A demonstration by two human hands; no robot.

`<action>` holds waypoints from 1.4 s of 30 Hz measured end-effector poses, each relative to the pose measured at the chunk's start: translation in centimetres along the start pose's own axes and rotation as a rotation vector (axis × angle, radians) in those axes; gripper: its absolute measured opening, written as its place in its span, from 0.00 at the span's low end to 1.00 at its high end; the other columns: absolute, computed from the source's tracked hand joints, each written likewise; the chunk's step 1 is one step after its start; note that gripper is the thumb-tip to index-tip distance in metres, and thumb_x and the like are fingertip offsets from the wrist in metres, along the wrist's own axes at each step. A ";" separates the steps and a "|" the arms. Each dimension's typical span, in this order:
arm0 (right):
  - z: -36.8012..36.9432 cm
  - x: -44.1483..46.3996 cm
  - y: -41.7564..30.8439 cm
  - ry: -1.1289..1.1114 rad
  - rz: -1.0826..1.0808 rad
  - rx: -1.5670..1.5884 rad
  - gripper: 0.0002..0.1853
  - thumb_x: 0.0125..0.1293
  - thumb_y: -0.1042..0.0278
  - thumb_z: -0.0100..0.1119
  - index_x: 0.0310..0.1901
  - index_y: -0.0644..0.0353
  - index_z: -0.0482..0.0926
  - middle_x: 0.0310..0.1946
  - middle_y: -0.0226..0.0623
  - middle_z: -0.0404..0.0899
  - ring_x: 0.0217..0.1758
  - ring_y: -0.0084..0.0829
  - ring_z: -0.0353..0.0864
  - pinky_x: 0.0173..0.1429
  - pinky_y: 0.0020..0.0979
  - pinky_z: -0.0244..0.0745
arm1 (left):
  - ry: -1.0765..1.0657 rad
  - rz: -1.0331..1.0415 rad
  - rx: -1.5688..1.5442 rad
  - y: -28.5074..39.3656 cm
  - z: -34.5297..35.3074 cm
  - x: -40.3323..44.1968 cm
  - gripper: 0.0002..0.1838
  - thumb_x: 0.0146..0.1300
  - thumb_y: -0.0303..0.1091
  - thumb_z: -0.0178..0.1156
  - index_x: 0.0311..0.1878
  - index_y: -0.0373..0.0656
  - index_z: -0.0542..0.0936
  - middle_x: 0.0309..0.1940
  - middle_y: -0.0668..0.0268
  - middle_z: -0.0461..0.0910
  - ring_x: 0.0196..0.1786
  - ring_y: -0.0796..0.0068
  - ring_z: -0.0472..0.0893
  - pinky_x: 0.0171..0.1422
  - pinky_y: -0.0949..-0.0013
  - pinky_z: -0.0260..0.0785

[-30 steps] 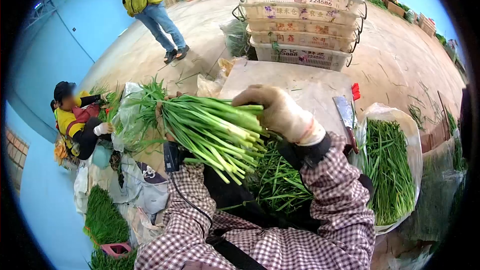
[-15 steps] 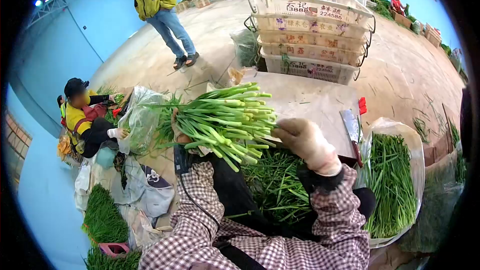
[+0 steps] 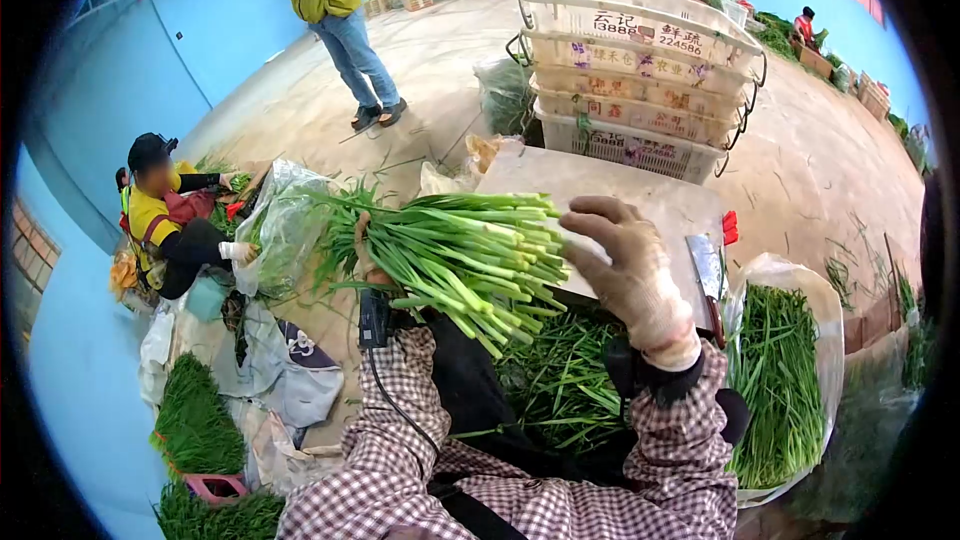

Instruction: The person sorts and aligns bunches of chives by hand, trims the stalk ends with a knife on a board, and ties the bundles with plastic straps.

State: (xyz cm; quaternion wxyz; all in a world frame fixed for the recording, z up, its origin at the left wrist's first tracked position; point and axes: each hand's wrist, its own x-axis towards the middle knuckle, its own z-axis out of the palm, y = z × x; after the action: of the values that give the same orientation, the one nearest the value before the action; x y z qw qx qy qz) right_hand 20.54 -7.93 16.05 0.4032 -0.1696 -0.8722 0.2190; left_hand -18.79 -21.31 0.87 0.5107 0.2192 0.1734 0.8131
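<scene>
A thick bunch of green stalks (image 3: 470, 255) lies sideways in front of me, pale cut ends to the right and leafy tips to the left. My left hand (image 3: 368, 252) is wrapped round its leafy part, mostly hidden by the leaves. Just right of the pale ends is my gloved right hand (image 3: 632, 275), fingers spread and curved, holding nothing. Below the bunch is a heap of loose greens (image 3: 565, 375). A knife (image 3: 708, 275) with a broad blade lies on the board (image 3: 600, 192) beyond my right hand.
Stacked white crates (image 3: 640, 70) stand beyond the board. A plastic-lined container (image 3: 832, 340) at the right holds upright greens. At the left, a seated person (image 3: 165, 220) in yellow is beside a plastic bag (image 3: 285, 210); another person (image 3: 340, 30) stands behind. More greens (image 3: 200, 420) lie lower left.
My right hand has come away from the stalks and its fingers have spread. The bunch has been turned more level, its cut ends now facing right. The view has shifted slightly.
</scene>
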 end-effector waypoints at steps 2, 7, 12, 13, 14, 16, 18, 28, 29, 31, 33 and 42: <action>-0.1 0.3 1.1 -0.207 0.004 0.077 0.27 0.53 0.61 0.73 0.56 0.56 0.81 0.63 0.47 0.72 0.66 0.49 0.70 0.69 0.44 0.65 | 0.011 0.035 -0.021 -0.2 0.0 0.2 0.26 0.66 0.52 0.55 0.50 0.35 0.81 0.45 0.49 0.85 0.44 0.50 0.85 0.53 0.46 0.79; 0.7 0.0 2.5 -0.542 -0.085 0.336 0.46 0.44 0.55 0.80 0.67 0.58 0.71 0.75 0.58 0.51 0.77 0.57 0.55 0.78 0.44 0.54 | 0.005 0.232 -0.150 -1.3 1.0 0.4 0.19 0.67 0.46 0.58 0.45 0.38 0.81 0.42 0.54 0.85 0.50 0.53 0.84 0.60 0.49 0.76; 3.1 -0.9 1.2 -0.462 0.031 0.400 0.45 0.43 0.57 0.81 0.65 0.61 0.73 0.74 0.55 0.53 0.75 0.51 0.61 0.75 0.41 0.61 | 0.079 0.221 -0.133 -1.2 4.0 -0.4 0.18 0.66 0.45 0.60 0.44 0.38 0.80 0.43 0.60 0.84 0.58 0.57 0.78 0.68 0.53 0.69; 3.3 -1.4 0.7 -0.429 0.025 0.481 0.37 0.50 0.63 0.77 0.63 0.63 0.74 0.71 0.52 0.60 0.73 0.44 0.64 0.73 0.38 0.64 | 0.076 0.236 -0.160 -1.5 4.3 -0.5 0.18 0.66 0.45 0.60 0.43 0.37 0.80 0.43 0.60 0.84 0.57 0.57 0.79 0.67 0.53 0.70; 3.8 -1.8 0.3 -0.376 0.141 0.608 0.34 0.53 0.66 0.75 0.62 0.63 0.75 0.70 0.52 0.63 0.73 0.43 0.63 0.73 0.38 0.64 | 0.074 0.253 -0.185 -1.7 4.4 -0.5 0.17 0.66 0.45 0.60 0.43 0.37 0.80 0.42 0.59 0.84 0.56 0.57 0.79 0.66 0.54 0.71; 5.1 -2.7 -0.5 -0.258 0.374 0.860 0.28 0.58 0.71 0.71 0.61 0.63 0.76 0.68 0.51 0.67 0.74 0.42 0.63 0.73 0.37 0.63 | -0.023 0.167 -0.161 -0.7 1.8 -0.3 0.18 0.65 0.45 0.60 0.42 0.37 0.81 0.42 0.57 0.84 0.51 0.56 0.82 0.61 0.55 0.75; 5.7 -3.5 -0.7 -0.150 0.383 0.896 0.15 0.63 0.78 0.65 0.52 0.68 0.80 0.64 0.45 0.72 0.69 0.35 0.69 0.70 0.32 0.67 | 0.069 0.172 -0.130 -0.4 2.2 -0.2 0.19 0.65 0.46 0.60 0.42 0.36 0.81 0.42 0.55 0.84 0.49 0.56 0.83 0.58 0.55 0.77; -2.8 -9.7 0.2 -0.532 0.137 0.074 0.29 0.60 0.66 0.71 0.64 0.55 0.75 0.61 0.41 0.77 0.61 0.37 0.79 0.63 0.34 0.75 | 0.083 0.130 0.013 0.9 -0.2 0.3 0.25 0.65 0.48 0.56 0.45 0.31 0.82 0.44 0.48 0.85 0.48 0.52 0.84 0.60 0.49 0.76; -2.2 -9.3 -0.4 -0.463 0.352 0.440 0.29 0.60 0.66 0.71 0.64 0.58 0.75 0.61 0.43 0.77 0.61 0.36 0.79 0.63 0.33 0.75 | 0.068 0.119 0.022 0.7 -0.2 0.5 0.24 0.65 0.48 0.56 0.45 0.31 0.82 0.44 0.49 0.85 0.49 0.51 0.83 0.61 0.48 0.75; 0.0 -7.8 -0.7 -0.289 0.531 0.749 0.29 0.61 0.65 0.71 0.63 0.63 0.74 0.60 0.47 0.77 0.61 0.35 0.78 0.62 0.32 0.75 | -0.003 0.126 0.020 0.7 -0.6 1.1 0.24 0.66 0.48 0.56 0.47 0.33 0.82 0.45 0.48 0.84 0.53 0.51 0.82 0.64 0.47 0.73; 2.8 -5.3 -1.9 -0.195 0.527 0.763 0.30 0.62 0.64 0.71 0.62 0.66 0.73 0.56 0.47 0.79 0.60 0.35 0.79 0.61 0.32 0.76 | -0.030 0.246 0.065 -1.1 2.0 0.8 0.24 0.66 0.48 0.55 0.48 0.34 0.82 0.47 0.48 0.84 0.56 0.51 0.80 0.66 0.47 0.71; 5.1 -8.8 -1.3 0.041 0.822 1.236 0.11 0.63 0.74 0.67 0.46 0.64 0.81 0.36 0.33 0.83 0.35 0.21 0.80 0.38 0.23 0.77 | -0.394 0.030 -0.066 -1.5 2.7 0.0 0.27 0.68 0.49 0.54 0.57 0.34 0.77 0.56 0.44 0.77 0.61 0.47 0.77 0.67 0.40 0.68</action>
State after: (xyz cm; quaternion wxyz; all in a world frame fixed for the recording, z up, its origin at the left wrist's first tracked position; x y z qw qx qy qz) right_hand 21.81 -14.39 8.23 0.3266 -0.2286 -0.4483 0.8001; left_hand -16.25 -20.52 2.44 0.5296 0.3597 0.0400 0.7672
